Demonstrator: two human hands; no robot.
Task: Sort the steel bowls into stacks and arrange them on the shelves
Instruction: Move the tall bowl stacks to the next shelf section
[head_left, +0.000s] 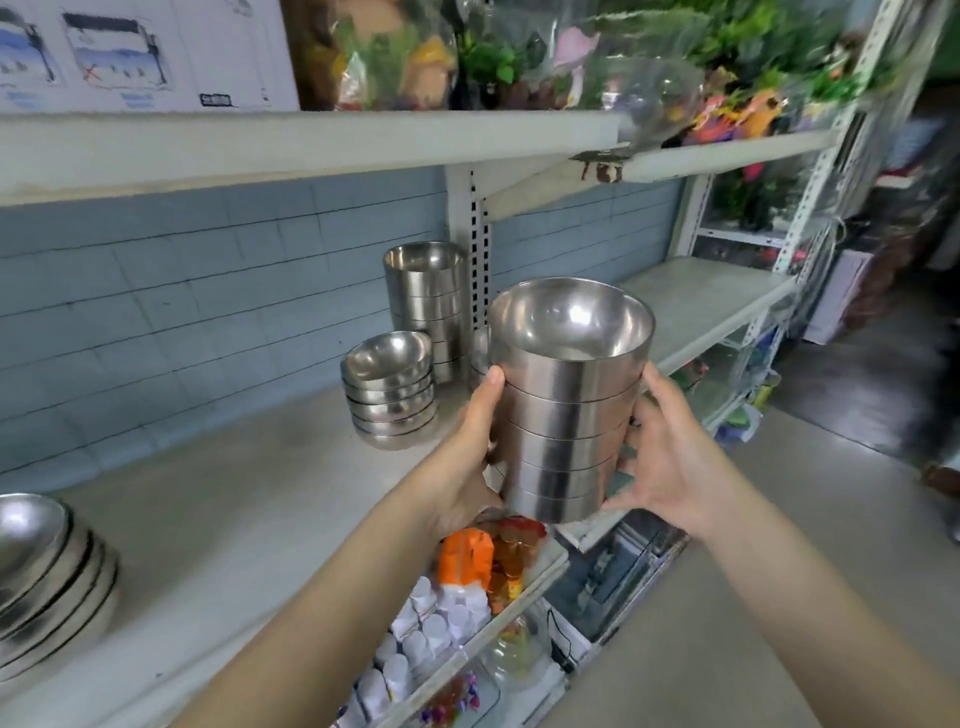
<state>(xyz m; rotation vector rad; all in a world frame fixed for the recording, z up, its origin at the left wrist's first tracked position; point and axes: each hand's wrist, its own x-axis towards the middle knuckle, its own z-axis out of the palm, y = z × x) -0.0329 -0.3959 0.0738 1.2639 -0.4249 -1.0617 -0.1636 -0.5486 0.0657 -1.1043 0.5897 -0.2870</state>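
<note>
Steel bowls sit nested in one straight-sided stack (566, 410), and you hold it in the air between both hands, just in front of the middle shelf (234, 519) where its front edge meets the next shelf board (701, 306). Your left hand (467, 452) wraps the stack's near-left side, thumb up against the top bowl. Your right hand (660, 457) cups the right side and base, fingers curled round the lower bowls.

Behind the held stack, a tall stack (428, 306) stands at the back by the slotted upright post (478, 249). A low stack of rounded bowls (392, 392) sits just left of it. A wide stretch of pale shelf runs between that low stack and another rounded stack (47, 577) at the far left edge. The upper shelf (260, 150) overhangs well above the tall stack's rim. Below your hands, a lower shelf (540, 571) carries packets.
</note>
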